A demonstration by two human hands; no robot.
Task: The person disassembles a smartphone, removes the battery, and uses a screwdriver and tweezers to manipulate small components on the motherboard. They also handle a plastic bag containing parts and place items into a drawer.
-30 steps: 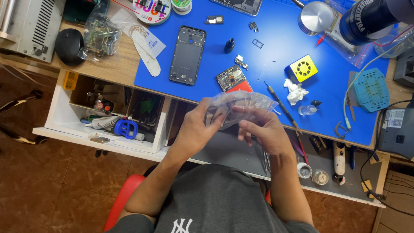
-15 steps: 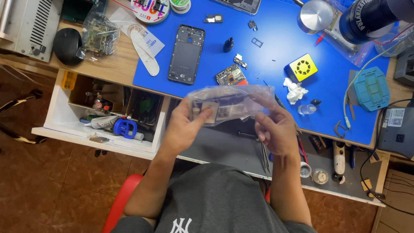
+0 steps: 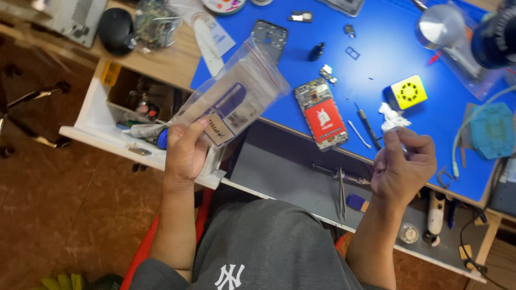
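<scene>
Zip-bag [image 3: 236, 96], clear plastic, is being pinched at its lower corner by the left hand [image 3: 185, 153] at frame centre-left, raised for viewing; the right hand [image 3: 403, 166] is gripping a small white piece [image 3: 392, 118] at right.

A glossy clear plastic bag [image 3: 236, 99] hangs above the smooth matt blue mat [image 3: 376, 32] and wooden desktop [image 3: 172, 59].

A blue mat [image 3: 376, 32] bears an opened phone [image 3: 321, 113] and a yellow block [image 3: 408, 92].
</scene>
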